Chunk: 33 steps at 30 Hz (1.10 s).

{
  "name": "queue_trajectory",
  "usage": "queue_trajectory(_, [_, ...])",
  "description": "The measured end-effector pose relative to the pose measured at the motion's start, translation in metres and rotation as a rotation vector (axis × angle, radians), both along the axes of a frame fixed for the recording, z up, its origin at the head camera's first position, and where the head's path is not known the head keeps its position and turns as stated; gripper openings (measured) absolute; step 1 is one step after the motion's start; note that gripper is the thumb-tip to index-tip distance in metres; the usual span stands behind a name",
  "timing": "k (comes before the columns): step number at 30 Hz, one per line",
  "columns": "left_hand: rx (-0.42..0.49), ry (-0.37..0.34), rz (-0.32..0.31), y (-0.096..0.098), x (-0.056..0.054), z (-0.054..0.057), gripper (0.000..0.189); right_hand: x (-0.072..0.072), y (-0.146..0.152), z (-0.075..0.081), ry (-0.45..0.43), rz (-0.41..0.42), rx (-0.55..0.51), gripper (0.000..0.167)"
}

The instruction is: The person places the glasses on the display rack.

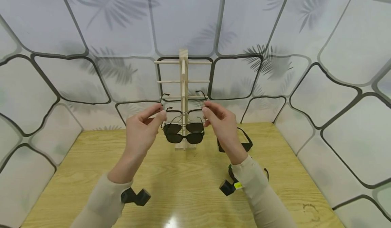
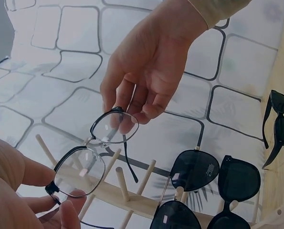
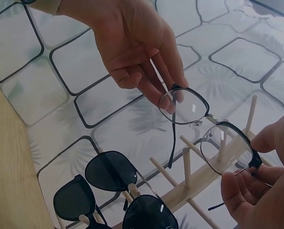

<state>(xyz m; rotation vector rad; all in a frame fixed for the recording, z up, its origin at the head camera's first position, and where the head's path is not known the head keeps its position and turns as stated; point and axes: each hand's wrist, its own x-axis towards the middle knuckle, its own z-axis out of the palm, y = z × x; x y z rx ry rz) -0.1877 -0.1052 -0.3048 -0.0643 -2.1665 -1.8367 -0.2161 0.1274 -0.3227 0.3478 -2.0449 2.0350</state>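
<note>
Both hands hold one pair of eyeglasses in front of a wooden display rack. The glasses have clear lenses, black upper rims and thin metal lower rims. My left hand pinches the left hinge side between thumb and fingers. At the opposite hinge side, my right hand does the same. The temples are unfolded and point toward the rack. Just below hang thin-framed sunglasses with dark lenses, and under them black-framed sunglasses, both on the rack's pegs.
Black sunglasses lie on the wood-grain table right of the rack. Another pair of glasses is partly hidden by the right forearm. Bare upper pegs stick out sideways. Patterned fabric walls enclose the back and sides.
</note>
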Motion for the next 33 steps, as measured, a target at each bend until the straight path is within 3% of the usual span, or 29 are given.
queue_trajectory(15, [-0.037, -0.089, -0.040, -0.002, -0.019, -0.005, 0.037, -0.009, 0.000, -0.009, -0.041, -0.031, -0.001, 0.032])
queue_trajectory(33, [-0.045, -0.120, -0.064, -0.007, -0.035, -0.013, 0.037, -0.018, -0.005, -0.016, -0.067, -0.069, 0.036, 0.031])
